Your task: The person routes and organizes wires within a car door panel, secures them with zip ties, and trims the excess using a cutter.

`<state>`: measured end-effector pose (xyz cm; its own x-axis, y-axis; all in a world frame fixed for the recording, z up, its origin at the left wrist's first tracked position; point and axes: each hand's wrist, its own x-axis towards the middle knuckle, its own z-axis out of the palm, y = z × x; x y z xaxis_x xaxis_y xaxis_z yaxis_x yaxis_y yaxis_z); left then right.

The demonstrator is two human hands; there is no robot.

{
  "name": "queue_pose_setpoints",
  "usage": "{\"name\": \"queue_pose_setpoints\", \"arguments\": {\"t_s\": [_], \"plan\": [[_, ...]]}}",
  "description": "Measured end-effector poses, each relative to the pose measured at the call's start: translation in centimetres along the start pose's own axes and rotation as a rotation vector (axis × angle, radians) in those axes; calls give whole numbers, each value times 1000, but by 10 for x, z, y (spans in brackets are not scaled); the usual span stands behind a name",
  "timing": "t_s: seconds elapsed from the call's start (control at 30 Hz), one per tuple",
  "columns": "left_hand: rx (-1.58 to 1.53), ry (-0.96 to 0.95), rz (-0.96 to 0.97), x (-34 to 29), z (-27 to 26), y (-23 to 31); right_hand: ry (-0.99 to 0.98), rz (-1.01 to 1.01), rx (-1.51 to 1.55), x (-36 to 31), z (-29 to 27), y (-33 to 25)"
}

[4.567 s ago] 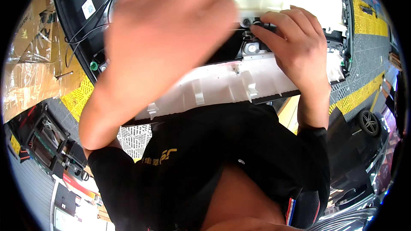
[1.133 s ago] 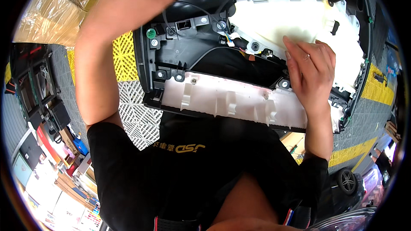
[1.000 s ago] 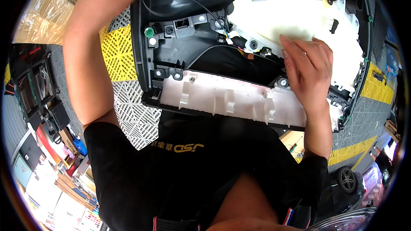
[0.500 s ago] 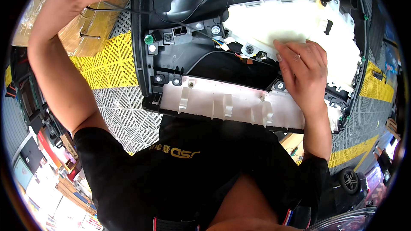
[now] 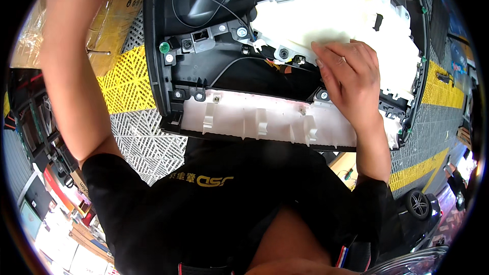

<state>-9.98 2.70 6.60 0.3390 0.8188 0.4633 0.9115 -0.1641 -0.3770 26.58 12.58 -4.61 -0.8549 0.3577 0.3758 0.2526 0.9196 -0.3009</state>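
In front of me lies a large black car door panel, its back side facing up. A cream-white moulded cover fills its upper right middle. My right hand rests at the lower edge of this cover, its fingers loosely bent and apart, with nothing visible in them. Thin black cables loop over the panel's upper left. A small white connector sits beside the cover's left end. Along the near side runs a whitish strip with upright tabs. My left forearm reaches past the top edge; that hand is out of sight.
A taped cardboard box stands left of the panel on yellow and grey floor grating. Shelving with parts and boxes is at the far left. A car wheel shows at the lower right, with another person's arm beyond it.
My left hand has gone up and out of the picture. The cable stretch that ran left near it no longer crosses the panel's edge. My right hand stays at the cover; the view has shifted slightly.
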Motion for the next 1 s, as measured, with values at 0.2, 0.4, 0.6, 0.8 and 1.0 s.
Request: {"name": "queue_pose_setpoints", "arguments": {"t_s": [0.2, 0.4, 0.6, 0.8, 1.0], "plan": [[-451, -260, 214, -32, 31, 68, -9, -7, 34, 0, 2, -6], [-447, -260, 213, -38, 28, 68, -28, -67, 62, 5, 9, -22], [-373, -136, 278, -52, 32, 69, -13, -89, 32, 6, 16, -22], [-431, -77, 285, -74, 36, 69, -33, -202, -139, -2, 26, -26], [-367, -35, 228, -90, 39, 80, -45, -231, -252, -3, 43, -40]]}}
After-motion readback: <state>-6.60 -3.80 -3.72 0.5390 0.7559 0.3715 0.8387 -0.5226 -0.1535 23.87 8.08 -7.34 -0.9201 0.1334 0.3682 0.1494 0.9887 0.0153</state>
